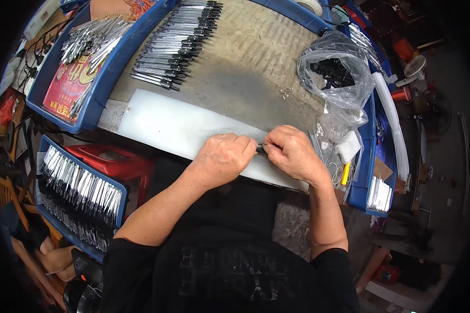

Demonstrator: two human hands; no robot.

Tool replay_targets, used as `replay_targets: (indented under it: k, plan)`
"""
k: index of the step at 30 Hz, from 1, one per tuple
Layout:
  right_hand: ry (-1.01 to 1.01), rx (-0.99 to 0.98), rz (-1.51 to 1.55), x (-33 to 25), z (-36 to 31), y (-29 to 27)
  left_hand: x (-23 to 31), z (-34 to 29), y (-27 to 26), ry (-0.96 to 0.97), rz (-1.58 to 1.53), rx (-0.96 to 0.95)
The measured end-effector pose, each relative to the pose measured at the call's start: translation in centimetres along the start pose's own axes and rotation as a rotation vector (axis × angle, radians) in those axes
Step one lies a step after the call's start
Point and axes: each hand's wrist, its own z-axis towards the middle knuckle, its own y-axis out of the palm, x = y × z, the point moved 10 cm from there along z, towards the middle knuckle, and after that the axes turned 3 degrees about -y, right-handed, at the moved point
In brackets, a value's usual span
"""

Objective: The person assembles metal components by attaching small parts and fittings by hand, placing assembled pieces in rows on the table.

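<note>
Over a white board (177,122) at the table's near edge, my two hands almost meet. My left hand (225,156) is closed around a pen (260,148), of which only a short dark piece shows between the hands. My right hand (296,154) pinches the other end of it with thumb and forefinger; its fingers hide the tip. Beyond the board lies a long row of clear and black pens (177,47). A little pile of tiny metal parts (285,93) sits on the table past my right hand.
At right are an open plastic bag (331,70) of black parts, a white pad (348,148) and a yellow-handled tool (345,173). Blue trays (91,112) of pen parts flank the table. A lower blue tray (121,201) holds many pens, beside a red stool (109,159).
</note>
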Motion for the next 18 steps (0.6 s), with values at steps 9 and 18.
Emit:
replay_targets:
  k: [9,18]
  plan:
    - [0.175,-0.099,-0.048,0.7,0.5,0.4,0.1,-0.1,0.1,0.008,0.02,-0.014]
    - [0.276,-0.095,0.095,3.0,-0.4,0.0,-0.4,0.2,-0.3,-0.023,-0.064,0.0]
